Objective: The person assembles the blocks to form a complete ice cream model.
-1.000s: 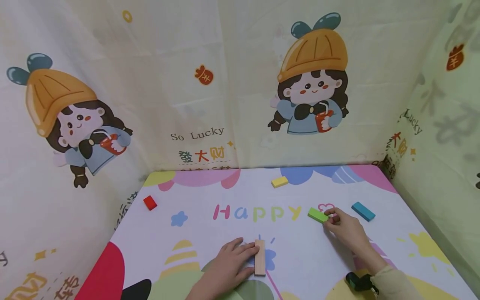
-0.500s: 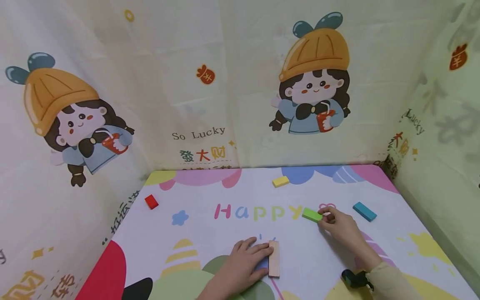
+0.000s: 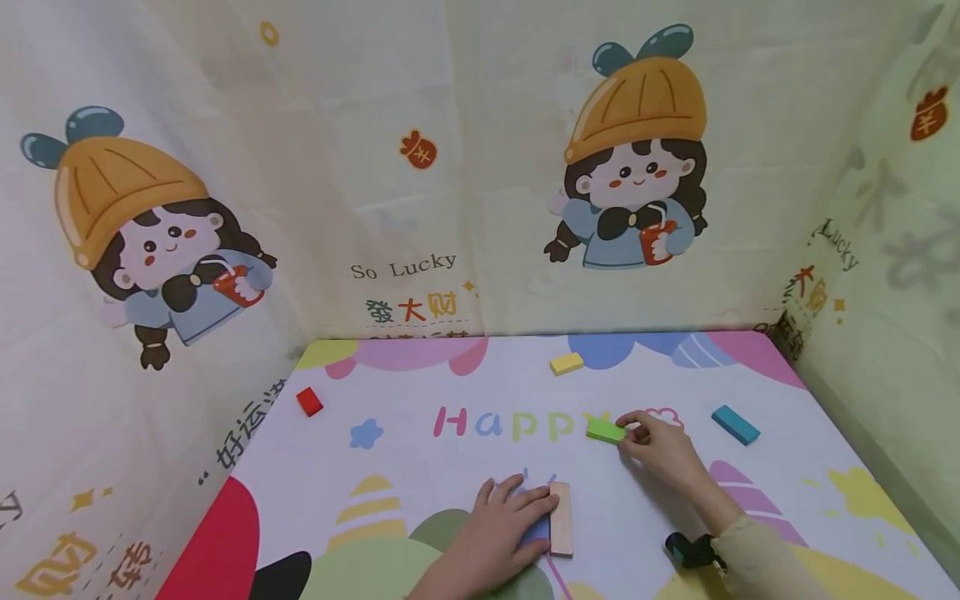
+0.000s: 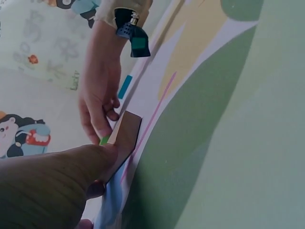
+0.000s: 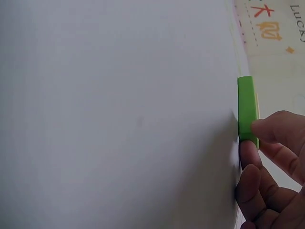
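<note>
A plain wooden block (image 3: 561, 520) lies lengthwise on the table, pointing away from me. My left hand (image 3: 501, 527) rests beside it, fingers extended, with fingertip and thumb touching its left side. The left wrist view shows the thumb against the wooden block (image 4: 127, 136). My right hand (image 3: 662, 454) pinches the right end of a green block (image 3: 604, 431) between thumb and fingers, over the end of the printed word "Happy". In the right wrist view the green block (image 5: 247, 102) extends beyond the fingertips, and the finger behind it is partly hidden.
A blue block (image 3: 736, 424) lies right of my right hand. A yellow block (image 3: 566, 363) is near the back edge, and a red block (image 3: 310, 402) at the far left. Printed cloth walls (image 3: 495, 208) enclose the table's back and sides.
My left hand has pushed the wooden block to the right. My right hand has carried the green block to the left, so the two blocks are closer together. The view has shifted slightly.
</note>
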